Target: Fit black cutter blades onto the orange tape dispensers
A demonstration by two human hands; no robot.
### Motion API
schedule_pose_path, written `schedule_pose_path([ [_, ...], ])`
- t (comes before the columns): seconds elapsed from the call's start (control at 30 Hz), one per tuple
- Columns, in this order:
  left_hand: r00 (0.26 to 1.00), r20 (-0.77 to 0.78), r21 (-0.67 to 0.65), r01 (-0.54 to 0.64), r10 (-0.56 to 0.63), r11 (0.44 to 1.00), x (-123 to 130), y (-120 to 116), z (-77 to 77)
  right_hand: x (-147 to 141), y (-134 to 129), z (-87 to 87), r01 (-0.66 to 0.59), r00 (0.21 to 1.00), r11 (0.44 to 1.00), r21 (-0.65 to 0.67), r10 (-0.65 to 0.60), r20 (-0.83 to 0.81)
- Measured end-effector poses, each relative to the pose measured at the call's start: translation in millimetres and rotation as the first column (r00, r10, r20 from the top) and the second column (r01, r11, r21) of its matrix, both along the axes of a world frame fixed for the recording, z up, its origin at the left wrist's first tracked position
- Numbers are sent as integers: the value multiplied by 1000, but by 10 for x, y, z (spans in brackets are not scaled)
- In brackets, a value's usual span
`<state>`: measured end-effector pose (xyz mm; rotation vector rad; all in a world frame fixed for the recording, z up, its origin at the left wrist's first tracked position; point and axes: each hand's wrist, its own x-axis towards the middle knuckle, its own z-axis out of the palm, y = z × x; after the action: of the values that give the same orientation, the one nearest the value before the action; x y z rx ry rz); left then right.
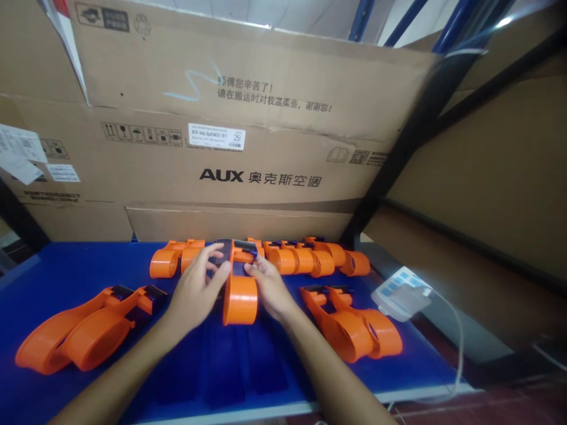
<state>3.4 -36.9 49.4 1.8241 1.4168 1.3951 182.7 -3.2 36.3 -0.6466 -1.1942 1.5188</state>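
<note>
Between my two hands is an orange tape dispenser point(240, 300) with a dark roller part at its top and a round orange loop hanging below. My left hand point(197, 286) grips its upper left side, thumb and fingers curled around a dark piece. On the right side, my right hand point(270, 283) pinches the dispenser near the dark blue end of its top. Behind it, a row of similar orange dispensers point(303, 260) stands along the back of the blue table point(177, 378).
Two orange dispensers point(97, 339) lie at the left and two more point(352, 336) at the right. A white power strip point(401, 295) with a cable sits at the right edge. Large cardboard sheets point(266, 118) and a dark metal frame point(398, 141) rise behind the table.
</note>
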Motion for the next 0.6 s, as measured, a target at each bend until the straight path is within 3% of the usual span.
schedule_pose_path([
  [0.07,976,212,-64,62,-47,996,6,176,-45,-63,-33,-16,-61,997,998,6,60,45],
  [0.17,902,414,-144,200,-125,969,28,302,-175,-138,-59,-75,-39,992,998,42,34,122],
  [0.4,816,575,-179,56,58,982,39,277,-386,-113,-66,-178,134,936,989,65,-147,319],
  [0.5,786,618,-159,123,1,980,44,268,-384,-98,-96,-153,107,917,992,73,-126,379],
  [0.6,759,647,-147,224,-77,963,35,255,-365,-93,-106,-133,135,883,976,169,-196,427],
])
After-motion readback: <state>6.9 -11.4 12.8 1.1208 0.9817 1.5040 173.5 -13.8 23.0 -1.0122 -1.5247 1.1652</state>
